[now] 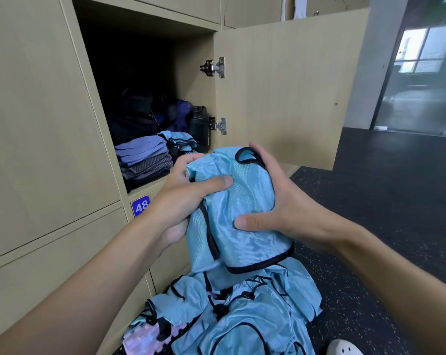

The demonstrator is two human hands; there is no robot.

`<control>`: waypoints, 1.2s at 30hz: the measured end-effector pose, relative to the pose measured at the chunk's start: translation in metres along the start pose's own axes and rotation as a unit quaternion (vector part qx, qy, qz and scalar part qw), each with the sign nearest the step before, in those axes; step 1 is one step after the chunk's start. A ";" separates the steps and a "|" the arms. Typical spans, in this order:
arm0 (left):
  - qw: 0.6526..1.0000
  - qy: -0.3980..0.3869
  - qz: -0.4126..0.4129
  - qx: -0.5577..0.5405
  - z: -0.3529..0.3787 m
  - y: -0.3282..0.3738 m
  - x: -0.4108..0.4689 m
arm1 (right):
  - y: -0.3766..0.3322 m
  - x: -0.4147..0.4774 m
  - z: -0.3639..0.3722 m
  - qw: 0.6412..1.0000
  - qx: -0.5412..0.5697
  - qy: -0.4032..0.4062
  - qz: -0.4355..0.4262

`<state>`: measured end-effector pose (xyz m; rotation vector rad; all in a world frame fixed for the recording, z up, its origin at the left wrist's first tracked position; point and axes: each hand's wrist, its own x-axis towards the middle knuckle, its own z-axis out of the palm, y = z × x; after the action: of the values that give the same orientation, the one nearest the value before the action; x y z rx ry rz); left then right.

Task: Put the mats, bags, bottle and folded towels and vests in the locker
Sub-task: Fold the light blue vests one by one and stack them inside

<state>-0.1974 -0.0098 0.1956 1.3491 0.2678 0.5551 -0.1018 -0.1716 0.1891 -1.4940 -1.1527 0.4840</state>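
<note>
Centrally, both hands hold a folded light-blue vest (242, 201) with black trim. The left hand (188, 198) grips its left edge, thumb pressed across the front. The right hand (275, 201) clasps the right side, thumb on the cloth, fingers curled over the top. At the upper left of the frame, the open locker (191, 98) holds dark bags (134, 119), a black bottle (198, 126), stacked towels (145, 157) and folded vests (179, 140). A blue label (140, 206) below reads "48". At bottom centre, a heap of vests (242, 316) lies over a pastel mat (145, 339).
</note>
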 end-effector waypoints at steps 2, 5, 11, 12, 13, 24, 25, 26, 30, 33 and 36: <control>1.000 0.011 -0.008 -0.014 0.001 0.002 -0.001 | -0.002 0.000 -0.001 1.000 -0.007 -0.003 0.000; 1.000 0.004 -0.004 -0.017 0.003 0.006 -0.004 | -0.006 -0.003 -0.005 1.000 -0.015 -0.021 -0.006; 0.999 -0.021 -0.033 -0.022 -0.002 0.014 -0.006 | -0.012 -0.006 -0.005 0.991 -0.134 -0.012 0.022; 0.998 -0.043 -0.042 -0.019 -0.002 0.015 -0.006 | -0.011 -0.005 -0.004 0.988 -0.156 0.017 0.016; 0.996 -0.066 -0.049 -0.012 -0.002 0.015 -0.007 | -0.011 -0.003 -0.004 0.985 -0.167 0.045 0.008; 0.930 -0.130 0.095 0.329 -0.014 0.012 0.009 | 0.005 0.037 -0.024 0.996 -0.062 0.047 0.051; 0.933 -0.130 0.089 0.325 -0.015 0.012 0.015 | 0.007 0.043 -0.026 0.996 -0.037 0.043 0.061; 0.936 -0.122 0.089 0.318 -0.017 0.011 0.022 | 0.009 0.051 -0.027 0.997 -0.014 0.041 0.067; 0.969 -0.054 0.075 0.228 -0.022 0.005 0.053 | 0.021 0.085 -0.028 0.996 0.054 0.027 0.071; 0.987 0.003 0.064 0.145 -0.028 0.000 0.080 | 0.030 0.111 -0.021 0.988 0.124 0.057 0.070; 0.979 0.038 0.111 0.164 -0.037 -0.002 0.109 | 0.035 0.142 -0.011 0.983 0.146 0.094 0.055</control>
<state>-0.1237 0.0778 0.2001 1.6928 0.2808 0.7746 -0.0174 -0.0527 0.2013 -1.3198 -0.8171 0.5494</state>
